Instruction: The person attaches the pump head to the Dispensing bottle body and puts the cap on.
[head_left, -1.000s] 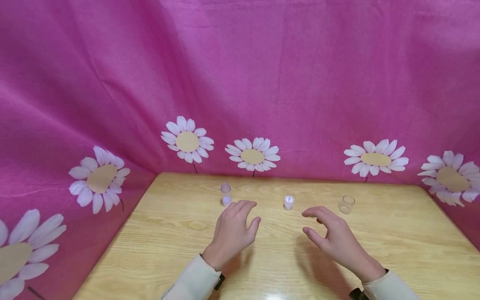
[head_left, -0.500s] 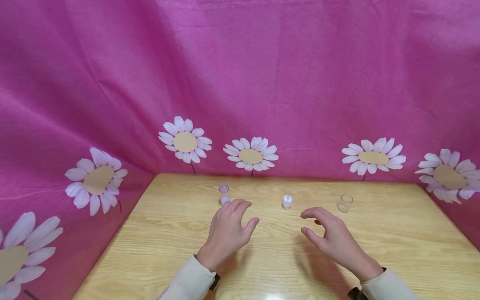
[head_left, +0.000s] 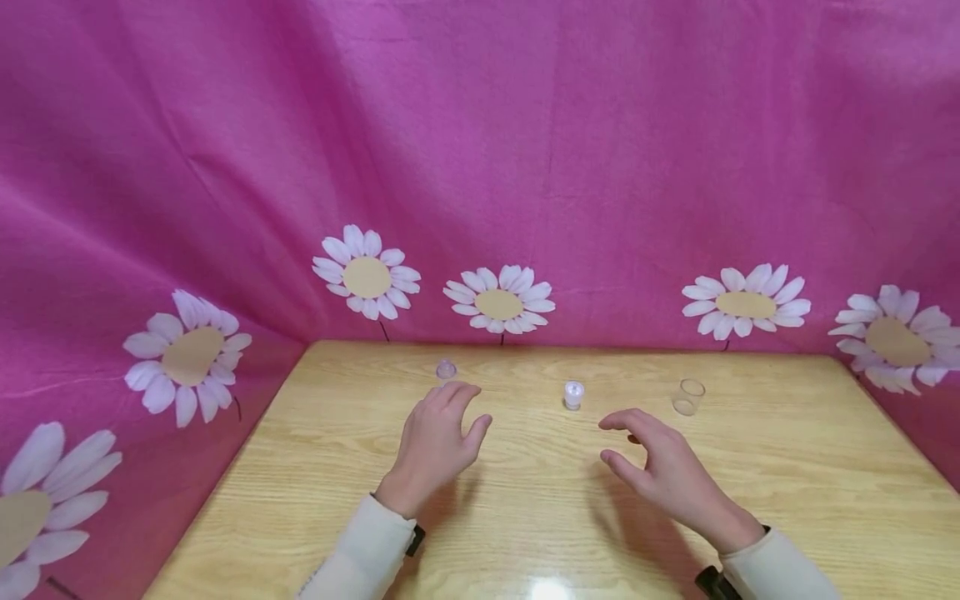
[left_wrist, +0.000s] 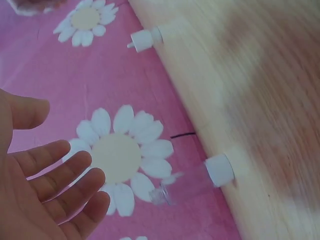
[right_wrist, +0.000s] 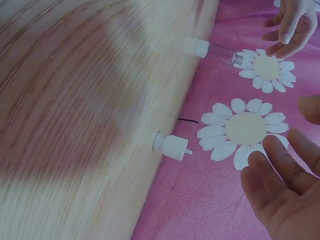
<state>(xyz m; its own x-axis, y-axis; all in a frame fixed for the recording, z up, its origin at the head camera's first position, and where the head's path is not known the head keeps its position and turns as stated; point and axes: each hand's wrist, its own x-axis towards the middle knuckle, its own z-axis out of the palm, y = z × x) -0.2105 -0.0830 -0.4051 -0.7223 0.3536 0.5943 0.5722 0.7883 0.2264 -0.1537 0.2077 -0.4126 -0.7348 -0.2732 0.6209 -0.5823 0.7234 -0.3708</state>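
In the head view my left hand (head_left: 435, 446) hovers over the table with its fingers loosely bent, holding nothing. Just beyond its fingers stands a small clear bottle (head_left: 446, 369); the hand hides its lower part. The left wrist view shows that bottle upright, with a white base (left_wrist: 220, 170) and a threaded neck. My right hand (head_left: 671, 475) is likewise empty, thumb and fingers apart. Between the hands, farther back, a white spray pump head (head_left: 573, 395) stands upright; its small nozzle shows in the right wrist view. A clear cylindrical cap (head_left: 688, 397) sits beyond the right hand.
The objects stand on a light wooden table (head_left: 525, 500). A pink cloth (head_left: 600, 167) printed with white daisies rises along the back and sides. Black straps (head_left: 716, 583) circle both wrists at the pale sleeves.
My left hand has drifted left and now covers the bottle's lower part. The right hand has barely moved. The head view has shifted slightly, and the objects stand where they were.
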